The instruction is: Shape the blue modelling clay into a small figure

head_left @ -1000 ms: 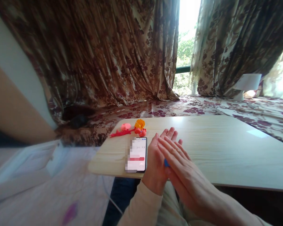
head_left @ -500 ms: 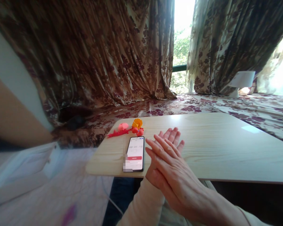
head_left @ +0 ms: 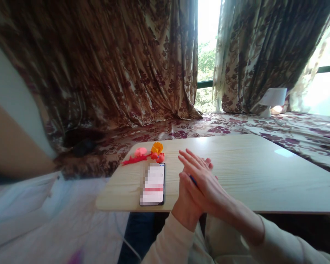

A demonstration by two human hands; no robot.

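Note:
My left hand and my right hand are pressed palm to palm over the near edge of a light wooden table. The right palm lies across the left, fingers stretched forward. A small blue piece shows as a sliver between the palms and both hands grip it. Just left of my hands a phone lies flat, screen up. Beyond it sit small clay shapes in red, pink and orange.
Patterned brown curtains hang behind the table, with a bright gap of window between them. A floral bedspread runs along the back and right. A small white lamp stands at the far right. White fabric lies at lower left.
My right hand has slid back and forth across my left palm and now sits angled over it. The blue piece stays between the palms. The view has shifted slightly to the right.

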